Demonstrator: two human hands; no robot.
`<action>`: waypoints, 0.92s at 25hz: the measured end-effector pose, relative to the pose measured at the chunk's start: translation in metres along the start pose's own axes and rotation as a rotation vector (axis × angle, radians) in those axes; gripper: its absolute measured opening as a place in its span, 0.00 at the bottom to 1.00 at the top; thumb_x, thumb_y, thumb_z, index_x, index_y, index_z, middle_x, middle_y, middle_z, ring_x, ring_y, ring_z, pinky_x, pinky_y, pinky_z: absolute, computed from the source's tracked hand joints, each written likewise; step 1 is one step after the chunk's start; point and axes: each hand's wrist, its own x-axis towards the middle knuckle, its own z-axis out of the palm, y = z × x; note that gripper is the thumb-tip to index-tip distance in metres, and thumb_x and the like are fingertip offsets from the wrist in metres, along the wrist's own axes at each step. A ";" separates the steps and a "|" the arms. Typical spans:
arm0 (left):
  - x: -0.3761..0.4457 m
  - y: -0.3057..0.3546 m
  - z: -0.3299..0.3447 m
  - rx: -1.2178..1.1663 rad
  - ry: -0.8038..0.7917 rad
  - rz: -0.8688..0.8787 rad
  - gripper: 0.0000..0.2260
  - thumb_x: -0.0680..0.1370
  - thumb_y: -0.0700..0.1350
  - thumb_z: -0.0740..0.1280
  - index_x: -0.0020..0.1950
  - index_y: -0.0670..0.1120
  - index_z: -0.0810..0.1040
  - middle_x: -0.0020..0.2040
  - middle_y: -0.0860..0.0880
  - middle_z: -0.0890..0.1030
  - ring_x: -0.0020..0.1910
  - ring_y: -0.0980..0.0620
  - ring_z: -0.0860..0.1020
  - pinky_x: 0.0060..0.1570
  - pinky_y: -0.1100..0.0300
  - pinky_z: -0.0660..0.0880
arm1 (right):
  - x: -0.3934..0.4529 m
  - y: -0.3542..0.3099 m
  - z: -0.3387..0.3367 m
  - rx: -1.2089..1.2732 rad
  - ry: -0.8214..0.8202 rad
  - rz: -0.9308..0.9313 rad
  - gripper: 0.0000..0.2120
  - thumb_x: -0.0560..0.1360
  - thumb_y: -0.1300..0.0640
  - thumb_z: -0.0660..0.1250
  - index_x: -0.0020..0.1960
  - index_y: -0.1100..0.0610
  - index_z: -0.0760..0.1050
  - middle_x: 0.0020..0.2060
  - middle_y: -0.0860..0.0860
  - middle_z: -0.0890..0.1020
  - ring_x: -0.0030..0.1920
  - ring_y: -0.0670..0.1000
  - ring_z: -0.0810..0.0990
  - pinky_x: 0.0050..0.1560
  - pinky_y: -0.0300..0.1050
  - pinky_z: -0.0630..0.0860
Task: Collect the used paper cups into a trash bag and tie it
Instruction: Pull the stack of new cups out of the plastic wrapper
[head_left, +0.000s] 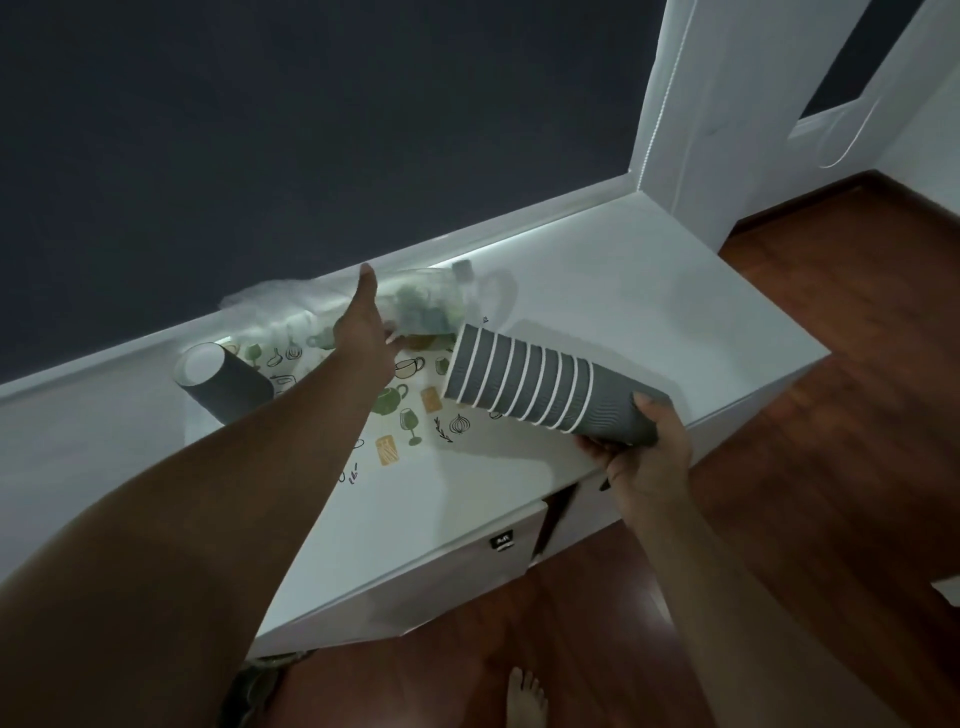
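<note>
My right hand (647, 454) grips the base of a long stack of grey ribbed paper cups (540, 387), held sideways over the white counter (649, 291). One more grey cup (223, 379) stands upright on the counter at the left. My left hand (366, 332) reaches out to a clear, blurred plastic bag (291, 312) lying at the back of the counter; its fingers are down on the plastic, the thumb sticks up. Whether it grips the bag is unclear.
A mat printed with kitchen drawings (410, 415) covers the counter under the cups. Inside or behind the bag lies a clear bottle (457, 291) with green contents. A dark wall rises behind. Wooden floor (805, 493) lies to the right, my bare foot (524, 696) below.
</note>
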 end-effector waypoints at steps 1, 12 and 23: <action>0.000 -0.002 0.000 -0.019 -0.048 -0.025 0.28 0.74 0.60 0.71 0.68 0.46 0.71 0.67 0.40 0.73 0.59 0.43 0.77 0.61 0.46 0.77 | -0.002 0.002 0.003 0.004 -0.008 0.013 0.09 0.77 0.57 0.60 0.53 0.56 0.77 0.46 0.55 0.83 0.46 0.57 0.82 0.42 0.53 0.81; -0.061 0.041 -0.031 1.234 -0.665 0.128 0.24 0.70 0.64 0.73 0.55 0.47 0.85 0.50 0.50 0.87 0.51 0.51 0.85 0.55 0.55 0.80 | -0.005 0.017 0.039 0.012 -0.080 0.191 0.14 0.76 0.55 0.67 0.60 0.57 0.73 0.57 0.59 0.77 0.55 0.61 0.80 0.51 0.58 0.81; -0.066 0.034 -0.130 1.202 -0.472 0.252 0.30 0.63 0.64 0.78 0.61 0.52 0.83 0.55 0.56 0.85 0.55 0.56 0.82 0.62 0.56 0.76 | -0.040 0.080 0.093 -0.077 -0.463 0.433 0.22 0.73 0.64 0.70 0.67 0.63 0.73 0.60 0.59 0.81 0.59 0.57 0.82 0.64 0.57 0.76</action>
